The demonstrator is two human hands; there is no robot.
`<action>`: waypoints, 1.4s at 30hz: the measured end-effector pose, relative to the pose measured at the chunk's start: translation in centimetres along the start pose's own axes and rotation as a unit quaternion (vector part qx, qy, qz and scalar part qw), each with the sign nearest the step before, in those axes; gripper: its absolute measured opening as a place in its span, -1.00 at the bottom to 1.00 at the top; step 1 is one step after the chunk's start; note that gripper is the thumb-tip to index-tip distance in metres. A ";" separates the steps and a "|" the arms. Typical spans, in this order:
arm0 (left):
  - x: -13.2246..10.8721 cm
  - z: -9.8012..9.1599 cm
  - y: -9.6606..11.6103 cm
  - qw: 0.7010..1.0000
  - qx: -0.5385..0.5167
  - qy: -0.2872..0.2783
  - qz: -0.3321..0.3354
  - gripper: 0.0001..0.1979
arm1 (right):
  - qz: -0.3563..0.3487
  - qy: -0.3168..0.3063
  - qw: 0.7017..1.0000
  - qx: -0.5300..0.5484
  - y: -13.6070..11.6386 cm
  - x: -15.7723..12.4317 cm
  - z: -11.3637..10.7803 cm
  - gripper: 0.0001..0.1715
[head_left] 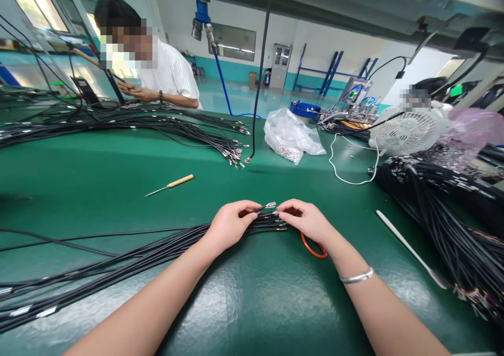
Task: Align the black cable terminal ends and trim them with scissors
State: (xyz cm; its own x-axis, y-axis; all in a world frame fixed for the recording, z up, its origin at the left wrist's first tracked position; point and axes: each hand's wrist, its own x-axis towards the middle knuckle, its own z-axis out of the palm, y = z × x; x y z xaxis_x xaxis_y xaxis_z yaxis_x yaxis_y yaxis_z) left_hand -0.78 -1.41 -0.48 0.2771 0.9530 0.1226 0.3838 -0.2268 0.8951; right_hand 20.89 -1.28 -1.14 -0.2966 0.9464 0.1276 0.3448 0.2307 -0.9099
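Green table bearing a cable bundle, whose ends lie between two bare hands.

The bundle's long axis runs from lower left, beneath the left wrist, toward the right hand. The left hand, the nearer, rests over the bundle just short of its ends, a black cable pinched between thumb and fingers. The right hand faces the bundle's ends, thumb and forefinger drawn close to them; whether it grips one cannot be told. Beyond the bundle lies an awl; past its ends, an orange loop. A metal terminal tips the pinched cable, above the bundle, between both hands.
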 end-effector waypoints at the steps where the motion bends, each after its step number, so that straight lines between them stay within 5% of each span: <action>1: -0.1 0.0 0.0 1.000 0.014 0.007 0.008 -0.82 | -0.009 0.001 1.000 0.003 -0.2 0.0 0.1 -0.78; 6: -0.3 0.2 0.2 0.998 0.056 0.019 0.028 -0.82 | -0.034 0.017 0.999 0.015 -0.6 0.2 0.8 -0.79; 15: 0.0 0.1 0.1 0.997 -0.060 -0.033 -0.020 -0.82 | -0.019 0.013 0.997 0.075 -0.3 0.2 1.3 -0.84; 28: 0.0 0.6 0.5 0.996 -0.048 0.001 -0.070 -0.85 | -0.013 0.029 0.995 0.090 -0.6 0.0 1.5 -0.83; 35: -0.5 1.5 0.8 0.978 0.114 0.104 0.142 -0.77 | 0.012 0.030 0.991 0.128 -1.2 0.0 1.6 -0.79; 42: -0.5 1.7 1.2 0.968 0.150 0.127 0.154 -0.83 | -0.083 0.049 0.994 0.044 -1.7 -0.2 1.8 -0.85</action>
State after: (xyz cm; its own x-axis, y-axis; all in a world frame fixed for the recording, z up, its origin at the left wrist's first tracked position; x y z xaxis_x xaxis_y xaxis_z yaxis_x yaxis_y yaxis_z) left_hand 1.03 -2.53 -0.24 0.2082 0.8412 0.4990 0.5666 -0.5196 0.6395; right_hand 18.76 -2.31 -0.33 -0.2538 0.9153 0.3127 0.2172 0.3690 -0.9037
